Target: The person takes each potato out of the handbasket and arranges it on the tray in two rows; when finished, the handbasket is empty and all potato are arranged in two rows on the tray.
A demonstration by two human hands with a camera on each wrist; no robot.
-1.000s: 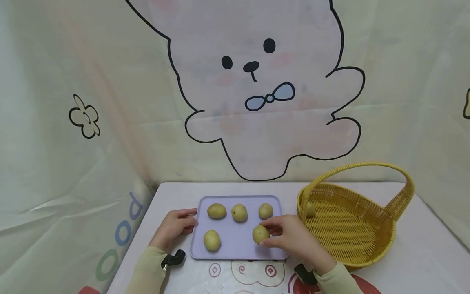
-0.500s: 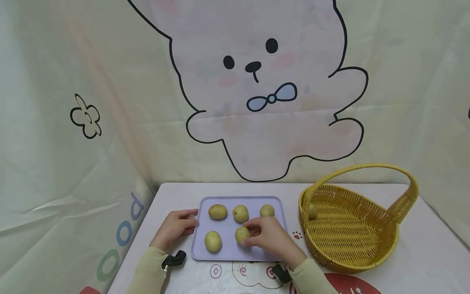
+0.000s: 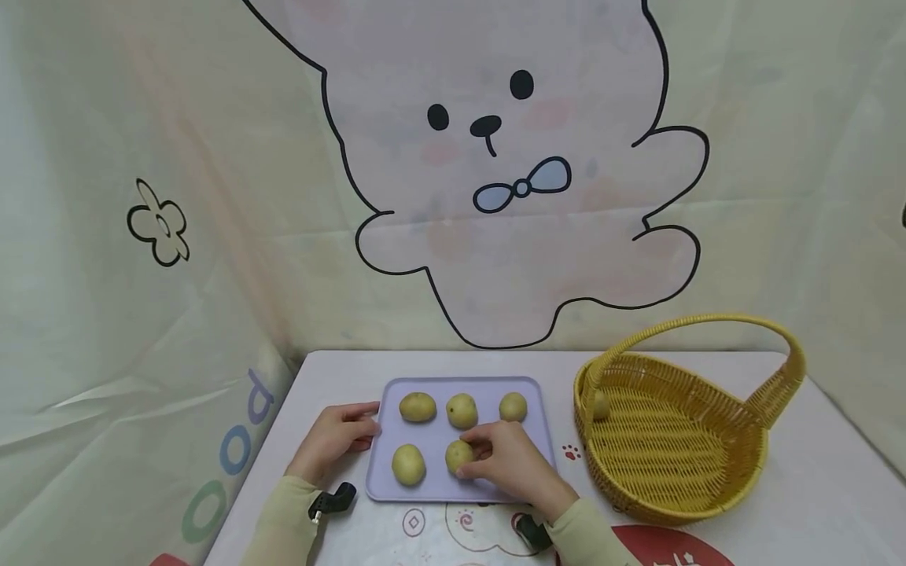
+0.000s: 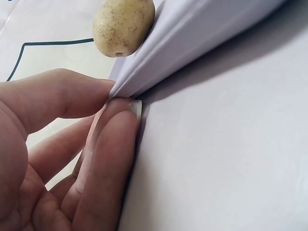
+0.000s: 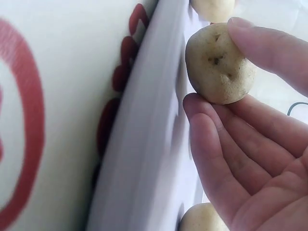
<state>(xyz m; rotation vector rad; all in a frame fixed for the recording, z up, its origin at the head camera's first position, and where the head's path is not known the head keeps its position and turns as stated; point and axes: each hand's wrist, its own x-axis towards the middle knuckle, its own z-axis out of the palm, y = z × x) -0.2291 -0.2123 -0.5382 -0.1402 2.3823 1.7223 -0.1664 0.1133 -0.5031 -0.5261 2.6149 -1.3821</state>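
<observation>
My right hand (image 3: pixel 511 465) holds a small round potato (image 3: pixel 459 456) between thumb and fingers, over the front middle of a pale purple tray (image 3: pixel 439 494). The right wrist view shows this potato (image 5: pixel 216 67) with dark marks on its skin. On the tray, an oval potato (image 3: pixel 418 407), a round one (image 3: pixel 462 411) and another potato (image 3: pixel 513 406) form the back row. A further potato (image 3: pixel 408 465) sits front left. My left hand (image 3: pixel 338 437) is at the tray's left edge; in the left wrist view its thumb and fingers (image 4: pixel 113 144) pinch the rim.
A yellow woven basket (image 3: pixel 679 503) with a tall arched handle stands right of the tray, with one potato (image 3: pixel 600 406) inside at its left. The white table (image 3: pixel 814 456) has printed drawings. A cartoon-printed cloth (image 3: pixel 283 157) hangs behind.
My right hand has carried the potato leftward from the tray's front right to its front middle, beside the front-left potato. My left hand has stayed at the tray's edge.
</observation>
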